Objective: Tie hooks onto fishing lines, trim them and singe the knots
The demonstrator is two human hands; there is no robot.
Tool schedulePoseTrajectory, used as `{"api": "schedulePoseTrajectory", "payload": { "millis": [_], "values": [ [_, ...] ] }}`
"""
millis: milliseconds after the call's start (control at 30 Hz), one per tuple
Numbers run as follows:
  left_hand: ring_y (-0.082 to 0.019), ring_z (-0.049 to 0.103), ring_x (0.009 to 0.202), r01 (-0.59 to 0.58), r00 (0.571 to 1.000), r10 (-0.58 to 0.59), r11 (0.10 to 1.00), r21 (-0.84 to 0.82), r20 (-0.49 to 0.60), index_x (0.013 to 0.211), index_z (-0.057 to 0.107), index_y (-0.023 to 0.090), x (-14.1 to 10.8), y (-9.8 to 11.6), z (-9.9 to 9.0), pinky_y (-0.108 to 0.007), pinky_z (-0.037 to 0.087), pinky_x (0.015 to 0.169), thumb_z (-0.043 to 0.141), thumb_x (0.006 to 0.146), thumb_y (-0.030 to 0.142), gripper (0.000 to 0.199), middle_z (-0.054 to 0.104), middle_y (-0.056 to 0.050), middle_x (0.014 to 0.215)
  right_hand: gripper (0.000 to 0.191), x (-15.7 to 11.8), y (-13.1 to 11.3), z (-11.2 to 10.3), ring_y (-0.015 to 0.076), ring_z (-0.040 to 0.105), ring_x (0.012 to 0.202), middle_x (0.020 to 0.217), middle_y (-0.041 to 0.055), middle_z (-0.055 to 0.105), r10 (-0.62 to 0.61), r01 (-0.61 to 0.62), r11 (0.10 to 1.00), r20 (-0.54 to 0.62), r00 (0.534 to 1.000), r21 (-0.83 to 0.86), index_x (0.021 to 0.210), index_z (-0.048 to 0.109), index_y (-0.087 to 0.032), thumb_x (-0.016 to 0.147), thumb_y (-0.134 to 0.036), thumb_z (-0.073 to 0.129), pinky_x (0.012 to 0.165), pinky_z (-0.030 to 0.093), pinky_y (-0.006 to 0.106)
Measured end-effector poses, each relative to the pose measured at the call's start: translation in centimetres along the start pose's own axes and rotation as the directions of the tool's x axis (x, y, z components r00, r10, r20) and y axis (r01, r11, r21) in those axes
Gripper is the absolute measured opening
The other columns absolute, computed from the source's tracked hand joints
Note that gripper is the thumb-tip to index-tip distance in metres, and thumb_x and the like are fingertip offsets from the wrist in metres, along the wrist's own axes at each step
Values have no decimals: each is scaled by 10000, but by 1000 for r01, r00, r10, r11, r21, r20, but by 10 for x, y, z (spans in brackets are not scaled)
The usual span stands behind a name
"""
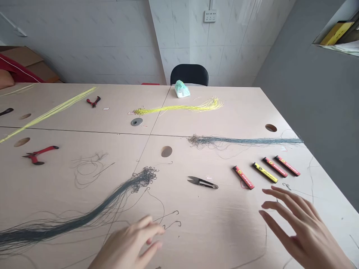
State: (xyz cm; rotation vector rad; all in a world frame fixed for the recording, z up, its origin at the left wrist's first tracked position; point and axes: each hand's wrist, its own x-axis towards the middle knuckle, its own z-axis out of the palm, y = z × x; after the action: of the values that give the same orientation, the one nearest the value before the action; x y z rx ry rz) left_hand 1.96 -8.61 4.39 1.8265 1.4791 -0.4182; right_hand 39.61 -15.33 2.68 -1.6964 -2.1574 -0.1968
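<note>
My left hand is low over the table with its fingers loosely bent and the thumb apart, nothing visible in its grasp. Just beyond its fingertips lie two loose fishing hooks on thin line. A thick bundle of dark fishing lines runs from the left edge to a cluster of hooks above that hand. My right hand hovers at the lower right, fingers spread, with no object seen held. Close above it are a small hook with line and a yellow lighter-like stick.
Thread snips lie mid-table, left of several red sticks. Farther back are a second dark line bundle, a yellow line bundle and a plastic packet. Red-handled pliers lie left. Another person's arm shows far left.
</note>
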Motion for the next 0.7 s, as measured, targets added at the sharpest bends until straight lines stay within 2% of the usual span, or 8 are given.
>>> {"api": "schedulePoseTrajectory", "payload": {
  "millis": [133, 267, 333, 400, 467, 600, 633, 700],
  "values": [
    [-156, 556, 662, -104, 983, 100, 994, -18, -155, 858, 721, 292, 19, 13, -44, -252, 381, 629, 516, 844, 506, 296, 663, -2, 845, 192, -17, -22, 7, 289, 645, 1070, 1113, 94, 698, -15, 15, 998, 7, 1000, 66, 866, 649, -252, 940, -379, 524, 793, 532, 400],
    [-163, 552, 711, -62, 934, 21, 993, -103, -357, 929, 704, 269, 26, -12, -69, -246, 414, 655, 530, 851, 554, 343, 656, -3, 815, 118, -37, -48, 21, 260, 673, 1031, 1118, 79, 713, -82, 71, 987, 72, 994, 147, 936, 665, -251, 889, -340, 603, 786, 561, 351],
    [-162, 545, 710, -24, 913, -39, 989, -149, -406, 954, 695, 259, 18, -26, -71, -246, 414, 655, 541, 846, 559, 354, 640, -1, 787, 280, -46, -55, 26, 269, 682, 1022, 1167, 89, 707, -120, 106, 983, 80, 990, 152, 1117, 655, -242, 869, -366, 623, 790, 566, 363],
    [-160, 540, 705, -28, 927, -41, 983, -179, -372, 926, 693, 247, 5, -36, -63, -247, 413, 655, 555, 837, 558, 353, 628, 2, 769, 474, -52, -56, 28, 290, 682, 1027, 1249, 122, 673, -84, 76, 989, 60, 995, 127, 1325, 563, -221, 890, -407, 581, 790, 564, 395],
    [-160, 548, 711, -53, 962, -5, 977, -205, -273, 871, 690, 233, -9, -38, -45, -246, 411, 656, 555, 839, 541, 338, 627, 3, 761, 561, -54, -54, 24, 342, 644, 1118, 1362, 163, 596, 8, -10, 997, 27, 1000, 74, 1442, 461, -213, 930, -440, 506, 888, 528, 488],
    [-164, 578, 736, -30, 997, 11, 971, -238, -81, 812, 685, 218, -24, -29, 9, -250, 396, 662, 571, 814, 401, 215, 661, 2, 787, 590, -53, -44, 3, 481, 310, 1425, 1552, 155, 391, 123, -126, 992, -77, 989, -31, 1501, 401, -268, 969, -522, 392, 1108, 132, 752],
    [-164, 579, 736, -31, 998, 18, 970, -242, -56, 784, 673, 210, -25, -26, 21, -252, 396, 665, 578, 805, 386, 201, 663, -1, 787, 594, -53, -41, -3, 479, 242, 1452, 1572, 136, 365, 152, -153, 988, -85, 985, -15, 1511, 387, -286, 971, -533, 379, 1118, 60, 757],
    [-163, 576, 724, -38, 998, 25, 966, -256, -54, 735, 635, 197, -24, -24, 40, -255, 390, 654, 591, 788, 386, 201, 659, -4, 773, 611, -53, -32, -17, 443, 269, 1453, 1570, 111, 380, 248, -243, 967, -67, 966, 72, 1534, 344, -304, 972, -542, 377, 1156, 117, 707]
  ]
}}
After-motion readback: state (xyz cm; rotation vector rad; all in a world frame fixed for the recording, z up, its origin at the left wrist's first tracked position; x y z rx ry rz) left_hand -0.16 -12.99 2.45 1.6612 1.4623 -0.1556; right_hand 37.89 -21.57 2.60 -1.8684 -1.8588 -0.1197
